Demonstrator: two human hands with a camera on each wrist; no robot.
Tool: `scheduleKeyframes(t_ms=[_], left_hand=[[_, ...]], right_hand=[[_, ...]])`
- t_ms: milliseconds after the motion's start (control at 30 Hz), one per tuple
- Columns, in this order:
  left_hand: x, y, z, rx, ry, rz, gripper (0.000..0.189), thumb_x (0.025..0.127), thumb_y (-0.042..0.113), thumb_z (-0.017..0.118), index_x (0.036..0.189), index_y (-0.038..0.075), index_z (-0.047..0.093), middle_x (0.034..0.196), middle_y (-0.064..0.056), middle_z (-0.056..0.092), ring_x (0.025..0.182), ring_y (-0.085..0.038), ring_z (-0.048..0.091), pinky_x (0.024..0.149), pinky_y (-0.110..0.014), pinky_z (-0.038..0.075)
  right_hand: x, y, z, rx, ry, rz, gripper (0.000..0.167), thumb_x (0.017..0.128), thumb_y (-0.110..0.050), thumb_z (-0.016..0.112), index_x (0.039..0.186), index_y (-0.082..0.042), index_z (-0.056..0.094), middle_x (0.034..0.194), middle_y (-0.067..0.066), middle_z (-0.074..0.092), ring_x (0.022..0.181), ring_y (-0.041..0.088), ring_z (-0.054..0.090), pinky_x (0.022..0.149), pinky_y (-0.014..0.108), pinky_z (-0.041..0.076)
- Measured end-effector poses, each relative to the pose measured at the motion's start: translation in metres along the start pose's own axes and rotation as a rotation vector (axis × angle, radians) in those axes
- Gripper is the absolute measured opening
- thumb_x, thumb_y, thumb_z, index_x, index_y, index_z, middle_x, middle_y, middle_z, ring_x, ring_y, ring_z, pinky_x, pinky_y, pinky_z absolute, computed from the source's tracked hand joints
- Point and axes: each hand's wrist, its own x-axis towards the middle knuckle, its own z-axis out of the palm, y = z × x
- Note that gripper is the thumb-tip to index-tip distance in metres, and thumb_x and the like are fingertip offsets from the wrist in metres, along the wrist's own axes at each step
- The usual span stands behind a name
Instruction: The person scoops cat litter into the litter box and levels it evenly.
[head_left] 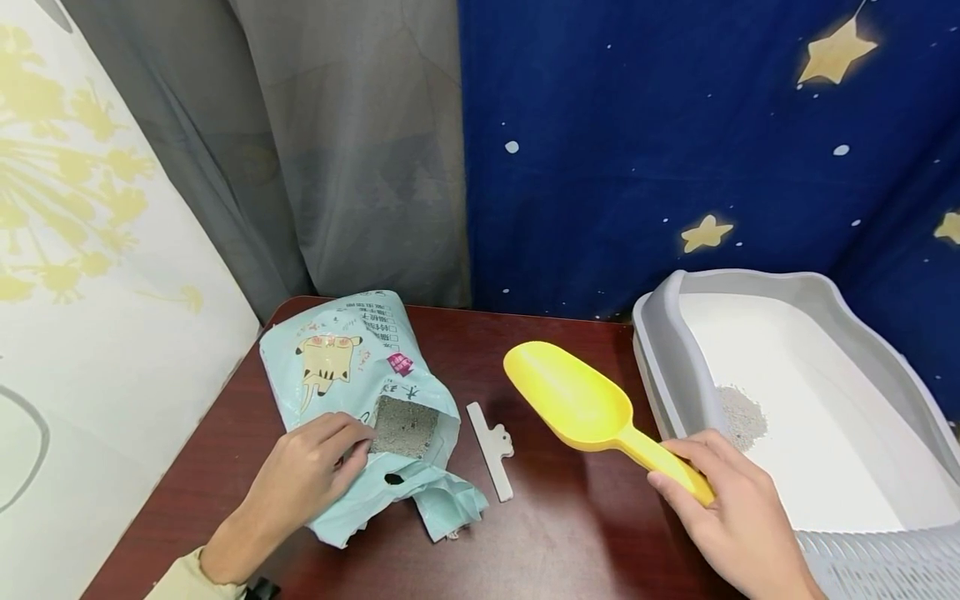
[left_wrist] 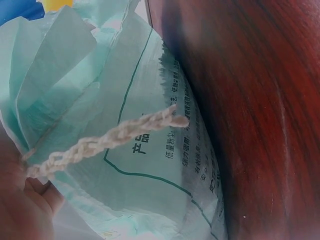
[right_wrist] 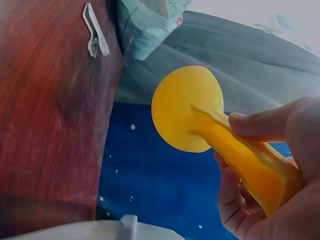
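Observation:
In the head view my right hand [head_left: 738,521] grips the handle of a yellow scoop [head_left: 566,392], raised above the table with its bowl pointing left and no litter visible in it. The right wrist view shows the thumb along the handle and the underside of the scoop [right_wrist: 185,107]. My left hand [head_left: 303,467] holds the edge of a light blue cat litter bag [head_left: 330,325] with curled fingers; the fingertips are partly hidden. Grey litter [head_left: 405,427] shows through the bag's opening. A twisted cord [left_wrist: 100,145] crosses the bag in the left wrist view.
A white clip [head_left: 492,454] lies between bag and scoop on the dark red table [head_left: 540,533]. At the right stands a grey litter box [head_left: 667,350] with a white bottom and a small heap of litter [head_left: 741,417] by its left wall. Curtains [head_left: 555,167] hang behind.

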Motion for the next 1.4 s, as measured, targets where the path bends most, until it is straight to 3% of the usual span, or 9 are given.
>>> scheduleKeyframes(t_ms=[400, 667, 933, 1133, 1200, 1300, 1400], left_hand=[[0.002, 0.001, -0.001, -0.008, 0.004, 0.015, 0.038, 0.11, 0.024, 0.05, 0.093, 0.01, 0.081, 0.092, 0.003, 0.074, 0.078, -0.015, 0.07, 0.063, -0.037, 0.061], [0.003, 0.001, 0.0, -0.018, 0.002, 0.015, 0.039, 0.11, 0.023, 0.05, 0.092, 0.009, 0.081, 0.092, 0.002, 0.074, 0.078, -0.016, 0.07, 0.063, -0.036, 0.061], [0.005, 0.002, 0.002, -0.026, -0.011, 0.006, 0.033, 0.107, 0.02, 0.053, 0.093, 0.008, 0.081, 0.092, 0.002, 0.074, 0.08, -0.016, 0.071, 0.065, -0.037, 0.061], [0.004, 0.003, 0.0, -0.015, -0.005, 0.007, 0.033, 0.107, 0.019, 0.053, 0.093, 0.009, 0.081, 0.092, 0.002, 0.074, 0.08, -0.016, 0.071, 0.065, -0.038, 0.061], [0.004, 0.003, 0.0, -0.015, -0.006, 0.004, 0.033, 0.107, 0.02, 0.053, 0.093, 0.008, 0.081, 0.092, 0.002, 0.074, 0.079, -0.016, 0.07, 0.064, -0.037, 0.061], [0.002, 0.002, -0.001, -0.013, -0.021, -0.01, 0.034, 0.107, 0.021, 0.053, 0.093, 0.008, 0.081, 0.092, 0.002, 0.074, 0.08, -0.016, 0.07, 0.064, -0.037, 0.061], [0.001, 0.001, -0.001, -0.013, -0.028, -0.017, 0.033, 0.107, 0.02, 0.054, 0.093, 0.008, 0.081, 0.092, 0.002, 0.074, 0.08, -0.016, 0.07, 0.065, -0.037, 0.061]], right_hand=[[0.003, -0.005, 0.022, 0.105, 0.023, -0.08, 0.037, 0.072, -0.002, 0.092, 0.1, -0.023, 0.081, 0.096, -0.019, 0.067, 0.074, -0.002, 0.054, 0.065, 0.015, 0.044], [-0.002, -0.012, 0.031, 0.16, 0.025, -0.069, 0.04, 0.068, -0.002, 0.091, 0.098, -0.025, 0.081, 0.095, -0.018, 0.067, 0.072, -0.003, 0.054, 0.064, 0.014, 0.043], [-0.014, -0.015, 0.029, 0.141, 0.021, -0.03, 0.044, 0.067, -0.003, 0.091, 0.099, -0.031, 0.081, 0.094, -0.021, 0.066, 0.072, -0.005, 0.053, 0.064, 0.014, 0.042], [-0.021, -0.015, 0.031, 0.242, 0.105, -0.148, 0.042, 0.062, -0.003, 0.086, 0.098, -0.023, 0.082, 0.091, -0.011, 0.068, 0.068, -0.008, 0.051, 0.058, 0.011, 0.041], [-0.023, -0.015, 0.032, 0.277, 0.132, -0.2, 0.036, 0.065, -0.006, 0.085, 0.098, -0.019, 0.082, 0.09, -0.008, 0.068, 0.067, -0.006, 0.051, 0.057, 0.01, 0.041], [-0.026, -0.018, 0.032, 0.291, 0.126, -0.229, 0.014, 0.086, -0.023, 0.084, 0.099, -0.017, 0.082, 0.091, -0.007, 0.067, 0.069, -0.006, 0.052, 0.059, 0.009, 0.042], [-0.029, -0.021, 0.032, 0.296, 0.089, -0.23, 0.026, 0.099, -0.044, 0.075, 0.102, -0.019, 0.081, 0.093, -0.009, 0.066, 0.072, -0.008, 0.053, 0.061, 0.008, 0.043]])
